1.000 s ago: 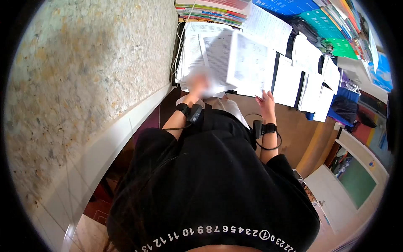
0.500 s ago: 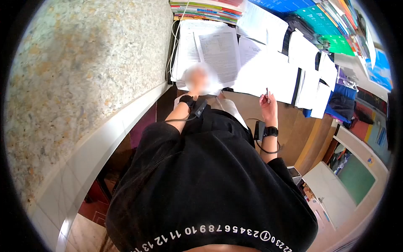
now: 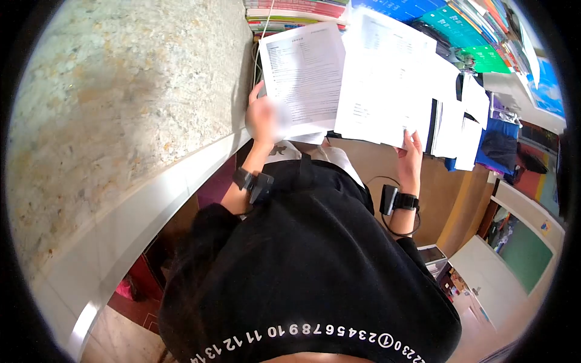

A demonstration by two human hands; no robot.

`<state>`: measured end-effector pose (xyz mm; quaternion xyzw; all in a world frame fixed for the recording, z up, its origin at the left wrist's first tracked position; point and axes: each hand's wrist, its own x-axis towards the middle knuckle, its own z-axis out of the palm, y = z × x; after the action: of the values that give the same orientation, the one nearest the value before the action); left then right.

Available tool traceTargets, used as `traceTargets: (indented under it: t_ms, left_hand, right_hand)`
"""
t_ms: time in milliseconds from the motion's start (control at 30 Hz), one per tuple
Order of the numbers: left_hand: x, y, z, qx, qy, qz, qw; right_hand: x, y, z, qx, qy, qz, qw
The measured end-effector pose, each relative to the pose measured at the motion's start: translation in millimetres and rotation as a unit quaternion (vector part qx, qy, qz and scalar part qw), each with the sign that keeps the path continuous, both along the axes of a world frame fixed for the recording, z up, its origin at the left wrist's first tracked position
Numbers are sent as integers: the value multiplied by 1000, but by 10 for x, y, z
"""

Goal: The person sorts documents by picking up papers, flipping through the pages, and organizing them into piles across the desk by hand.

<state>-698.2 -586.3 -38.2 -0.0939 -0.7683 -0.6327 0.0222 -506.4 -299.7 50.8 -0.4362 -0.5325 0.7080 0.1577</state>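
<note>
Head view: touching the left printed sheet (image 3: 305, 78) at twelve o'clock with the left hand (image 3: 264, 120) at eleven; cannot tell its grip through the blur. Pinching the lower corner of the right printed sheet (image 3: 380, 78), toward one o'clock, with the right hand (image 3: 411, 150), between two and three. Beyond at twelve, showing stacked books (image 3: 302, 9); at two, a green booklet (image 3: 489, 59).
</note>
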Motion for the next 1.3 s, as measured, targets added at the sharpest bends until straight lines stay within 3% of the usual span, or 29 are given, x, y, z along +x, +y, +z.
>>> traceTargets:
  t_ms: [100, 200, 600, 800, 1300]
  left_hand:
    - [36, -36, 452, 17, -45, 1, 999]
    - [78, 83, 628, 219, -86, -7, 972]
    - [164, 245, 943, 246, -109, -119, 956]
    - [238, 404, 967, 252, -110, -146, 950]
    - [1190, 1775, 1339, 274, -98, -201, 935]
  right_hand:
    - [-65, -37, 147, -15, 38, -4, 999]
    - [-51, -27, 186, 1, 41, -5, 999]
    - [156, -46, 362, 17, 62, -4, 998]
    - [296, -34, 392, 6, 0, 0, 1000]
    - [1575, 1225, 512, -20, 148, -29, 988]
